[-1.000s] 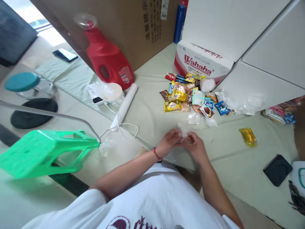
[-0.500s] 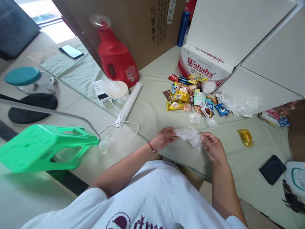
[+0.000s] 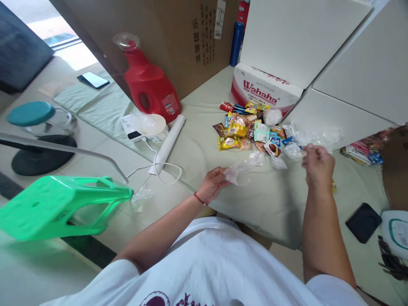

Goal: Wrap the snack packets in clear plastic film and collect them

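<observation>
- On the floor sheet (image 3: 204, 140), biggest stuff first: cardboard box (image 3: 165, 38) at the back, white cabinet (image 3: 334, 63) on the right, green stool (image 3: 60, 206) tipped over far left.
- Red jug (image 3: 149, 87) stands w/ a bowl (image 3: 153, 125) just in front.
- Wahaha box (image 3: 264, 91) sits behind the snack pile (image 3: 248, 129).
- Left hand (image 3: 213, 183) pinches a clear bag (image 3: 240, 172), held just above the sheet, near the pile.
- Right hand (image 3: 317, 163) is well apart from it, fingers curled by crumpled plastic (image 3: 315, 139); can't tell if it's gripping.
</observation>
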`<state>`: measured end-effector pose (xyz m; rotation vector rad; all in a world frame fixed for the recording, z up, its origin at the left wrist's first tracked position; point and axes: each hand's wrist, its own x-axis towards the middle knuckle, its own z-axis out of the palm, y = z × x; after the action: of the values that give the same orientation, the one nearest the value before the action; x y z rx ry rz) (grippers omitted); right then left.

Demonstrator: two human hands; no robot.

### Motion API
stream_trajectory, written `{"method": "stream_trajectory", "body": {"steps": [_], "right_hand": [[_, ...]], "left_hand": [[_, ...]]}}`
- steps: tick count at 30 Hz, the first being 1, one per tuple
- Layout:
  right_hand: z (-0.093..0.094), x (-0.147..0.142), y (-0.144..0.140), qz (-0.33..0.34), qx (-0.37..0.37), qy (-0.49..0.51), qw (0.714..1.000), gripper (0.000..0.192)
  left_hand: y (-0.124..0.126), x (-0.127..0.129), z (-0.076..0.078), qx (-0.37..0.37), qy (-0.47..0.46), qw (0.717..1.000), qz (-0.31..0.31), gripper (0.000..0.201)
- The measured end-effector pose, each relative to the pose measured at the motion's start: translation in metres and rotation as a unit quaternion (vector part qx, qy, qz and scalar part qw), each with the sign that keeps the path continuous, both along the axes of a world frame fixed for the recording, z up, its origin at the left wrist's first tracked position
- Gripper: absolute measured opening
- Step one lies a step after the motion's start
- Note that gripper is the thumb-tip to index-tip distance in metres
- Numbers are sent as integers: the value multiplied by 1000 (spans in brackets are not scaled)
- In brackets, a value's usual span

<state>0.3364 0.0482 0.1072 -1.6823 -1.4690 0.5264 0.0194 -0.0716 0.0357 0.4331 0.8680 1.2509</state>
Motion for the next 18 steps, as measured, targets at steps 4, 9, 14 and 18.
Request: {"method": "stream_trajectory", "body": {"steps": [4,9,14,18], "right_hand": [[-30,-76,-62,283,-152,56,945,39],[-66,-131,-88,230,-136,98,959,32],[-62,-125,-91,267,-149,151,940,27],[-63,-108,-95,163,-163,287,930,31]], "left_hand": [[-6,12,0,30,25,999,-8,39],[-15,11,-1,-28,72,996,-36,35],[-10,9,1,-33,187,982,6,40],[0,4,-8,-35,109,992,49,44]]}}
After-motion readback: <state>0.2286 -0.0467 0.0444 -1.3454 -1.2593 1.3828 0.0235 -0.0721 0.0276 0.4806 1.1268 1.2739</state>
